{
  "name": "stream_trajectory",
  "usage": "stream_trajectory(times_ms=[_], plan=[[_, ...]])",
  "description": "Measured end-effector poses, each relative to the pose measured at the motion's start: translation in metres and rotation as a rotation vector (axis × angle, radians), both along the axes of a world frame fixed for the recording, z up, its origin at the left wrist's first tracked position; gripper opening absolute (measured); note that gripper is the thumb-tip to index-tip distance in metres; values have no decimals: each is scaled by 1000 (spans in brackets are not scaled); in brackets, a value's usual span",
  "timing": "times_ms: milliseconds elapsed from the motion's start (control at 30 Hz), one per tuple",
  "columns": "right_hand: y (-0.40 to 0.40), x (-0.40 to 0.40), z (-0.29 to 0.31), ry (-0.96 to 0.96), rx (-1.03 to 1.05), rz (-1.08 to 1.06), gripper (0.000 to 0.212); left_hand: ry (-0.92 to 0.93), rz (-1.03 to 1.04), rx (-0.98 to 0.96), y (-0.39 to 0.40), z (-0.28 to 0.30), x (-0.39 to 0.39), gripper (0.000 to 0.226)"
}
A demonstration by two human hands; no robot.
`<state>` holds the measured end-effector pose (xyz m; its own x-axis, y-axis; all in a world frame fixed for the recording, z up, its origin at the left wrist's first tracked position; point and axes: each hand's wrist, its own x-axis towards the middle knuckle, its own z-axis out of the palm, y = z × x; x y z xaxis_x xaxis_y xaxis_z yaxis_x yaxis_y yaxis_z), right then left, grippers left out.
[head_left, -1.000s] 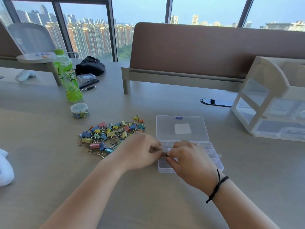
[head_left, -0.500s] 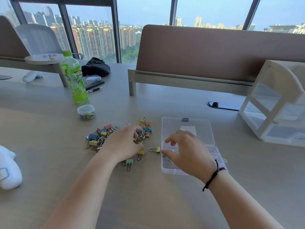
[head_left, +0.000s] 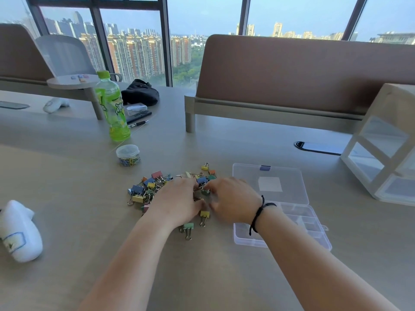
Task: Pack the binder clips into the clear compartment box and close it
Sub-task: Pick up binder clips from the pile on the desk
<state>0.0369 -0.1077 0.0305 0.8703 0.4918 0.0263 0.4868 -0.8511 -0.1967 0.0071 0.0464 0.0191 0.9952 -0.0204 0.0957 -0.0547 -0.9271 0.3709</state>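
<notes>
Both hands (head_left: 179,202) (head_left: 233,199) over binder clips (head_left: 143,191), fingers' grip unclear, beside open compartment box (head_left: 289,221).

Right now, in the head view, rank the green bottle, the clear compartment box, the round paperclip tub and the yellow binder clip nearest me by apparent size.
1. clear compartment box
2. green bottle
3. round paperclip tub
4. yellow binder clip

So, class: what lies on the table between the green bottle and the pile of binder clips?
In the head view, a small clear round tub of paper clips sits between the green bottle and the binder clips.
</notes>
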Motion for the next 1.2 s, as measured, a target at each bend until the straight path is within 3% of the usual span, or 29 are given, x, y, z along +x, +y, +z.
stream_trajectory(times_ms=[167,400,600,800,1000,1200], plan=[[1,5,-5,-81,-74,-54,35,-33,-25,21,2,-3,2,34],[3,7,-6,-64,-17,-55,25,-46,-39,-5,1,0,0,24],[-1,2,-4,-43,5,-28,19,7,-69,-89,4,2,0,35],[-7,-3,0,0,31,-19,32,-12,-91,-85,3,2,-1,27],[-12,-4,4,49,92,-32,33,-18,-113,35,1,1,-2,28],[-12,-4,6,53,110,-37,38,-36,-128,-98,1,3,0,32]])
